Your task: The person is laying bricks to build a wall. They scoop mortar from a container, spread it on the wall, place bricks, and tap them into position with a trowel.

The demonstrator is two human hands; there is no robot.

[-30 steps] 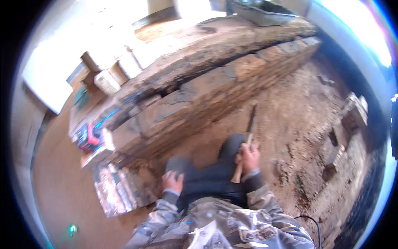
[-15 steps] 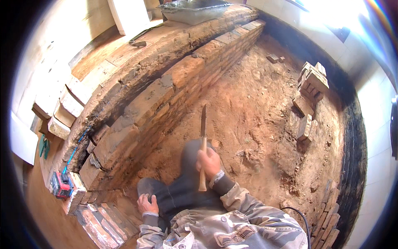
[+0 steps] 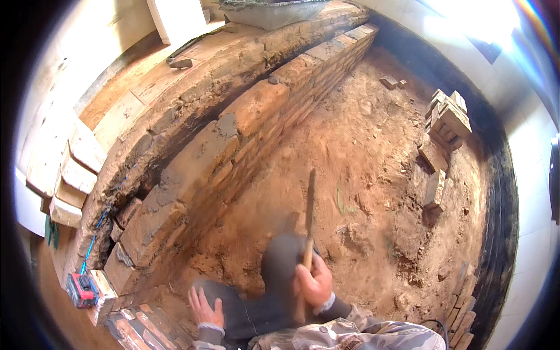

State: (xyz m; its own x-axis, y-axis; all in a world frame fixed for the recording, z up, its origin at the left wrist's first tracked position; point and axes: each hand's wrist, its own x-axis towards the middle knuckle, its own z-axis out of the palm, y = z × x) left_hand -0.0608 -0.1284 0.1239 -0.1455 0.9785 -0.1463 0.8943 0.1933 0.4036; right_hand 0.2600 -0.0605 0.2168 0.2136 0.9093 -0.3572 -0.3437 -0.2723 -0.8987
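My right hand [image 3: 315,283] is wrapped round the wooden handle of a long-bladed knife [image 3: 310,201], which has a narrow, rust-brown blade. The knife points away from me, upright in the picture, above the dirt floor. My left hand [image 3: 205,309] rests with fingers spread against my dark trouser leg and holds nothing. To my left runs a low brick wall [image 3: 204,146], with grey mortar patches on its top course. A dark gap separates it from a rough, earth-covered ledge [image 3: 146,140] beyond.
Loose bricks are stacked on the right [image 3: 449,119] and at the lower left [image 3: 140,329]. A red-and-black tape measure [image 3: 81,290] sits on a brick beside a blue string [image 3: 93,242]. On the far ledge are a mortar trough [image 3: 274,14] and a hammer-like tool [image 3: 179,62].
My right hand has moved right and lower in the picture with the knife. My left hand's fingers have spread out more. The whole view has shifted slightly.
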